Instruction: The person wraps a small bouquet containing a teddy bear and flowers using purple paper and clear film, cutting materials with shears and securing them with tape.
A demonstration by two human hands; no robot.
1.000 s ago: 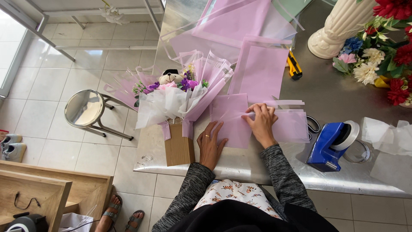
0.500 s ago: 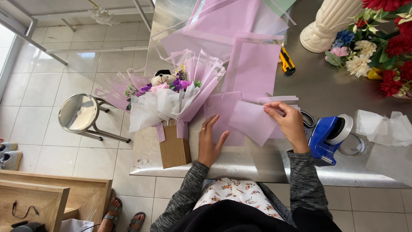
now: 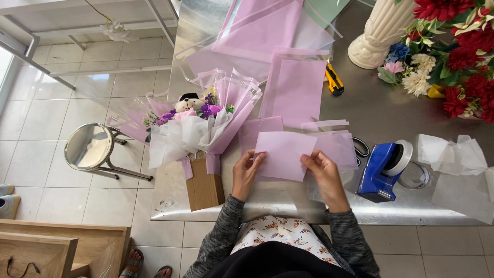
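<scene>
Fingers [image 3: 256,158] of my left hand [image 3: 245,175] are pinched on the left edge of a folded sheet of pale pink translucent wrapping paper [image 3: 284,154], and my right hand [image 3: 323,172] closes its fingers on the sheet's right edge, so both hands grip it just above the steel worktop [image 3: 381,113]. I see the sheet sitting over more pink sheets spread flat beneath it. Just left of my left hand stands a small brown cardboard box [image 3: 205,186], carrying a bouquet wrapped in pink and white paper [image 3: 198,126] with purple flowers and a little plush bear tucked in. Right of my right hand sits a blue tape dispenser [image 3: 382,166], with crumpled white tissue paper [image 3: 458,164] beyond it. Farther back lies a yellow utility knife [image 3: 334,80], near a white fluted vase [image 3: 380,32] and red and white flowers [image 3: 453,49]. Off the worktop's left side stands a round metal stool [image 3: 90,146].
</scene>
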